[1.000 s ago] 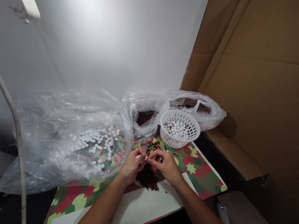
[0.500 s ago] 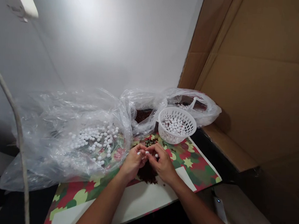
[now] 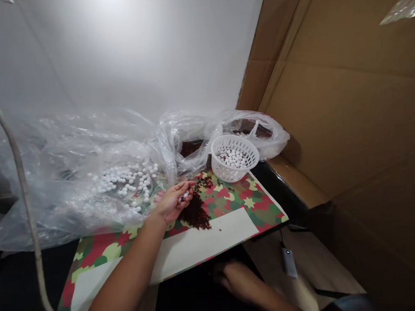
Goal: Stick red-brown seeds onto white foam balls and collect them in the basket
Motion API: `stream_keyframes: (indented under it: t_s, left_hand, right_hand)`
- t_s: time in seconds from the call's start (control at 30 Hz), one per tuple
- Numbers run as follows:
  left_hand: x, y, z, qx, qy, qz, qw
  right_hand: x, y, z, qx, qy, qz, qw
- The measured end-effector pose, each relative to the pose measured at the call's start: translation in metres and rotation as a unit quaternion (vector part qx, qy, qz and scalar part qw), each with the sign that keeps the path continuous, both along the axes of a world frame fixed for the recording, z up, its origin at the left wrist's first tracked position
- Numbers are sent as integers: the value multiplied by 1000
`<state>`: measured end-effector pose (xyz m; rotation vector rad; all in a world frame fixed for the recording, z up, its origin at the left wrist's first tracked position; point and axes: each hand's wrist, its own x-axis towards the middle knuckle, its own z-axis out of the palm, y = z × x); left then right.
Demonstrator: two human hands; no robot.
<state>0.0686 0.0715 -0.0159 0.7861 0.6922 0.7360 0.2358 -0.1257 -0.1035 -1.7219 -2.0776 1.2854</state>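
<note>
My left hand is closed around several small white balls, palm partly turned up. It hovers at the left side of a loose pile of dark reddish-brown bits on the table. My right hand is down past the table's front edge, over a dark area, with its fingers smeared by motion. Whether it holds anything is not visible. Behind the pile stands a white slotted plastic basket with many white balls inside. More white balls lie in a large clear plastic bag on the left.
A second clear bag holds brown bits, and a third bag sits behind the basket. A pale strip runs along the patterned table cover. Cardboard walls the right side. A pale cable hangs at left.
My hands were together over the brown pile with white balls at the fingers. My right hand has since moved away, down past the table edge; my left stays closed on balls. The view shifted slightly.
</note>
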Motion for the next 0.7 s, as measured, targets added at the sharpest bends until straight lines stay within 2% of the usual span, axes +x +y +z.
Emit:
stream_keyframes:
  t_s: [0.07,0.13,0.2,0.23,0.3,0.37,0.43,0.47,0.5,0.57,0.63,0.7]
  left_hand:
    - [0,-2,2,7,22,-19,1000]
    - [-1,-3,4,17,44,-22,999]
    - [-2,-3,5,28,62,-17,998]
    - [-3,-3,6,33,70,-14,997]
    - [-3,-4,5,48,95,-11,994]
    - [-3,-5,4,71,130,-17,989]
    - [-1,-9,4,95,161,-40,982]
    - [0,-11,4,101,172,-61,978]
    - [2,-13,4,105,178,-86,975]
    - [4,-17,5,107,168,-143,970]
    - [6,-19,5,102,145,-174,969]
    - [7,-19,4,89,133,-155,975]
  right_hand:
    - [-25,6,-39,1,-188,18,982]
    - [-45,15,-65,-9,-212,32,977]
    - [-56,19,-76,-4,-217,39,975]
    - [-57,19,-75,1,-219,39,975]
    - [-51,13,-61,19,-218,37,975]
    - [-36,6,-31,49,-179,38,982]
    - [-19,5,10,50,-1,67,996]
    - [-11,9,32,68,73,70,993]
    - [-4,17,52,87,120,60,987]
    - [3,40,81,175,113,-58,976]
    - [3,71,93,259,51,-163,951]
    - [3,99,90,286,31,-170,943]
